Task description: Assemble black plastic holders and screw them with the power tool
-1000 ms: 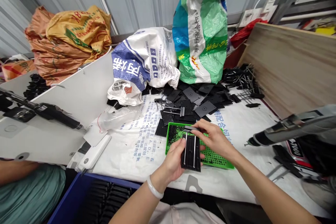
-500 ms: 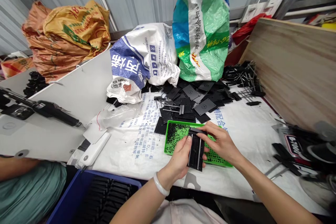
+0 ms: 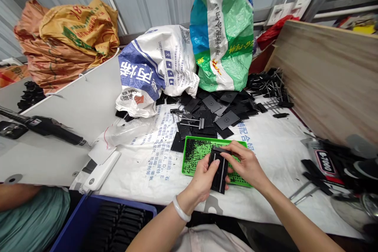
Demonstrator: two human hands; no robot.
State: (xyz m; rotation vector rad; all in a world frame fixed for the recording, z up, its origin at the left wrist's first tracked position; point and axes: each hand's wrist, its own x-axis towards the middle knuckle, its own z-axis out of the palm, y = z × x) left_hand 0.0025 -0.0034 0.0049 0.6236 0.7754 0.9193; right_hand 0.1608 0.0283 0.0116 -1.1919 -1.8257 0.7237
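Observation:
My left hand is wrapped round a black ribbed plastic plate, its thumb pressed on the face. Two slim metal rods run along the plate, and a black crosspiece sits at its far end. The fingers of my right hand pinch that far end at its right corner. Below both hands lies a shallow green tray. Small black pieces, probably screws, are heaped at its left and scattered over its perforated bottom. Behind the tray is a loose pile of black plates, with a rod-and-bar part on top.
A white-and-blue sack and a green sack stand behind the pile. More rod parts lie by the wooden board. An electric screwdriver is at left, above a blue crate. A co-worker's arm shows at far left.
The view has shifted slightly, so the surroundings sit a little further left. My left thumb has slid down onto the plate's face; both hands remain on the plate.

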